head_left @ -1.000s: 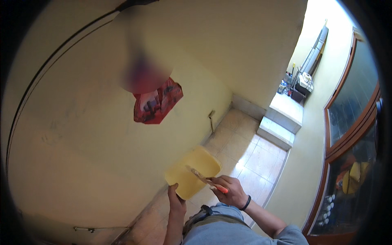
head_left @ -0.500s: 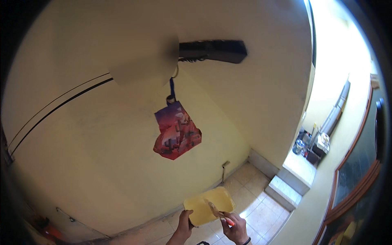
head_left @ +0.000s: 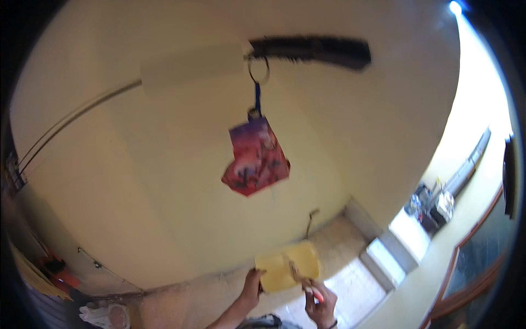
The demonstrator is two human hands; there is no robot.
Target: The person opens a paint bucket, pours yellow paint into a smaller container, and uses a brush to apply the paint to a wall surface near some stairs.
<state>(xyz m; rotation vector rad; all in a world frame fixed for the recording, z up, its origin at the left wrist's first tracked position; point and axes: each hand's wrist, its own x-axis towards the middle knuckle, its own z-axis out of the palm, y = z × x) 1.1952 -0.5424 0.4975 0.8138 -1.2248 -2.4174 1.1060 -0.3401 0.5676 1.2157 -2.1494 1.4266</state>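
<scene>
Low in the view, my left hand [head_left: 253, 284] grips the left edge of a shallow yellow tray [head_left: 274, 273], thumb over the rim and the other fingers mostly hidden beneath. My right hand [head_left: 320, 302] is closed around the red-orange handle of a paintbrush [head_left: 294, 271]. The brush head, brownish and smeared, lies over the middle of the tray; whether it touches the tray's surface I cannot tell. A dark band circles my right wrist.
A red and purple bag [head_left: 256, 164] hangs from a ring ahead. Pale yellow walls surround a tiled floor [head_left: 342, 236]. Steps [head_left: 386, 260] rise at right, beside a wood-framed window [head_left: 471, 247]. Assorted items [head_left: 433, 205] sit on the ledge. A white bundle [head_left: 98, 315] lies lower left.
The view has shifted, so the hanging bag appears higher and farther right. Both hands keep their hold on the tray and paintbrush, and the white bundle at lower left has come into view.
</scene>
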